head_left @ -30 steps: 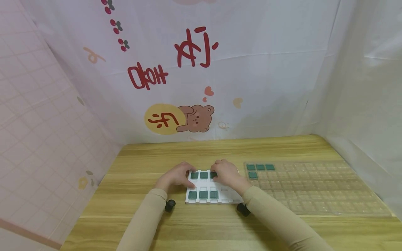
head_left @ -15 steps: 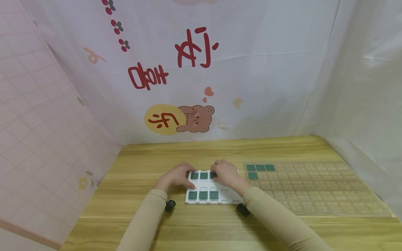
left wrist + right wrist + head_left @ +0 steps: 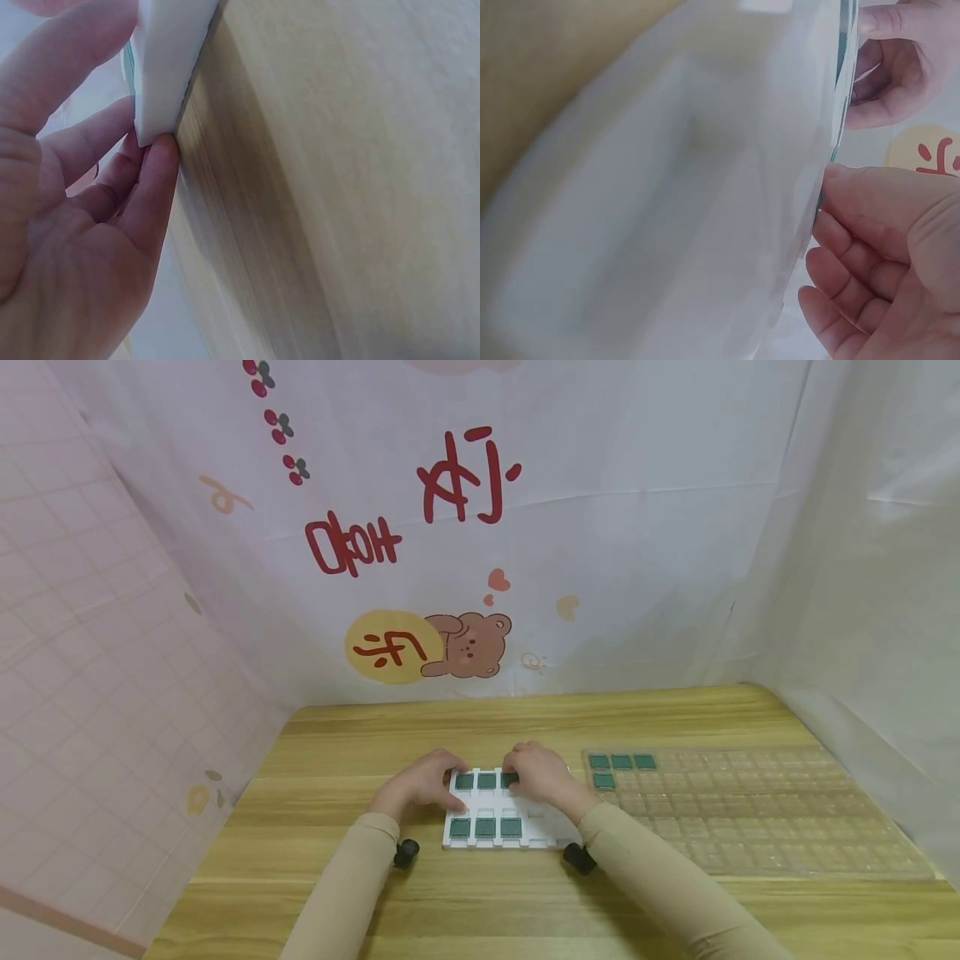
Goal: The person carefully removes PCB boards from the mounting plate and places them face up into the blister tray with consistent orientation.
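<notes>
A white slotted tray (image 3: 491, 798) lies on the table in front of me in the head view. Green square chips sit in its left part, such as one in the front row (image 3: 485, 827) and one in the back row (image 3: 486, 781). My left hand (image 3: 423, 781) holds the tray's left end; in the left wrist view, fingers touch the white tray edge (image 3: 169, 75). At the back row's third slot, my right hand (image 3: 543, 775) pinches a green chip (image 3: 509, 779), mostly covered by the fingers. The right wrist view shows thumb and index finger meeting at the chip's thin edge.
A clear compartmented tray (image 3: 750, 810) lies to the right, with several green chips (image 3: 622, 762) in its back left corner. Black wrist cameras (image 3: 406, 853) sit under both wrists. A printed white cloth (image 3: 637, 568) hangs behind the wooden table (image 3: 495, 910).
</notes>
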A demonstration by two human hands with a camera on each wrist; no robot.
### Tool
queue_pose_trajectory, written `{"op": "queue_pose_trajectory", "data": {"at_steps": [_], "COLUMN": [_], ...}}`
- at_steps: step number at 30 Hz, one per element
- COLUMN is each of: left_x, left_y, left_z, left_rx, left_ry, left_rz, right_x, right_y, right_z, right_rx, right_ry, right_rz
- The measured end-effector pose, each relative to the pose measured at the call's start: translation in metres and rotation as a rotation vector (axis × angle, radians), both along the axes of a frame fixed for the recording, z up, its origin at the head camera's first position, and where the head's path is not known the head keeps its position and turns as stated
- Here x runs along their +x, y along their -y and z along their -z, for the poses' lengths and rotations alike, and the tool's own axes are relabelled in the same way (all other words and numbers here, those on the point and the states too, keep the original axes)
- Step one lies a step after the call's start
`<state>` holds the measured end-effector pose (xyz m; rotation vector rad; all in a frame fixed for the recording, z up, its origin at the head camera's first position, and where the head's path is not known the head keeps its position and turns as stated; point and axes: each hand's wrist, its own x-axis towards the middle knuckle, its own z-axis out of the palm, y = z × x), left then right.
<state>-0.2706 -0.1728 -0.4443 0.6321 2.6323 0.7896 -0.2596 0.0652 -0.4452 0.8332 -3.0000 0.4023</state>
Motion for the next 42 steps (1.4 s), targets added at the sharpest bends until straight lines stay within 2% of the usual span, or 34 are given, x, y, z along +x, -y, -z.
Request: {"op": "queue_pose_trajectory", "data": {"at_steps": [10, 16, 24, 35, 42], "left_x": [0.0, -0.001, 0.0, 0.001, 0.001], "left_y": [0.0, 0.0, 0.0, 0.0, 0.0], "left_z": [0.001, 0.002, 0.002, 0.001, -0.001], "left_rx": [0.002, -0.004, 0.001, -0.02, -0.018], "left_ry": [0.0, -0.012, -0.027, -0.028, -0.019], "left_rz": [0.012, 0.019, 0.024, 0.031, 0.025], "right_x": [-0.002, 0.002, 0.009, 0.017, 0.022], "right_y": [-0.001, -0.007, -0.024, -0.048, -0.064], "right_z": [0.003, 0.001, -0.006, -0.019, -0.021], "right_rx": [-0.041, -0.076, -0.147, -0.178, -0.2], "right_ry": [0.009, -0.004, -0.001, -0.024, -0.078], "right_rz": [0.001, -0.003, 0.009, 0.021, 0.024]}}
